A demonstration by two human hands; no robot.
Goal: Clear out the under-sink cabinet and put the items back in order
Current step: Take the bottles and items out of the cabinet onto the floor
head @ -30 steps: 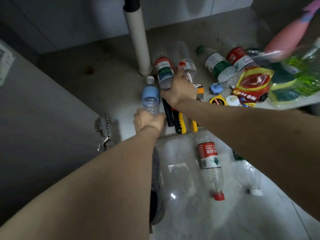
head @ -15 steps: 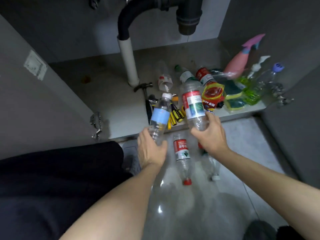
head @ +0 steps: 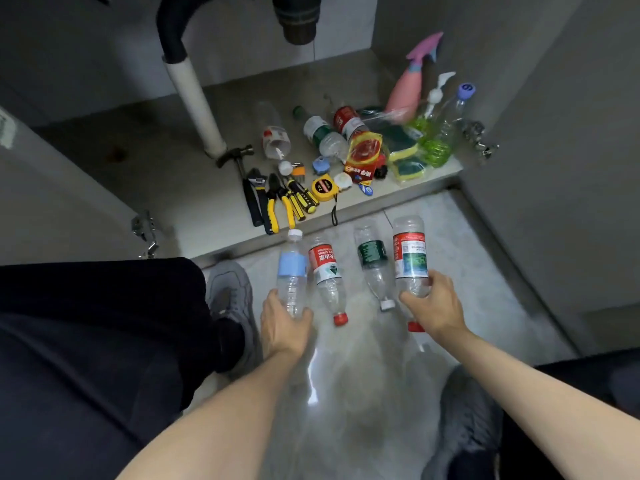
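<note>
- Tiled floor (head: 467, 271): pale, glossy, light glare between the arms; runs up to the cabinet's front edge.
- Under-sink cabinet (head: 145, 174): grey base panel, stained at left; doors open both sides, a hinge (head: 145, 233) on the left door.
- Drain pipe (head: 194, 98): black hose into a white pipe, meets the cabinet base near the middle-back.
- Person crouching: dark trousers (head: 86, 341), grey shoes (head: 230, 292) on the floor.
- Pink spray bottle (head: 407, 91) and green pump bottle (head: 431, 129) at the cabinet's right rear; sponges (head: 403, 157) and a red pouch (head: 363, 154) just in front.
- Loose bottles (head: 325, 133) lying mid-cabinet.
- Hammer (head: 242, 168), pliers (head: 272, 206), screwdrivers (head: 299, 199) and tape measure (head: 323, 189) near the front edge.
- Four bottles on or just over the floor in a row, in front of the cabinet.
- Left hand (head: 284, 323): fingers curled round the base of the blue-label bottle (head: 292, 268), cap pointing to the cabinet.
- Right hand (head: 433, 303): fingers curled round the neck end of the red-green-label bottle (head: 410, 254), red cap below the hand.
- Between them, untouched: red-label bottle (head: 323, 268) and green-label bottle (head: 372, 258), caps toward the person.
</note>
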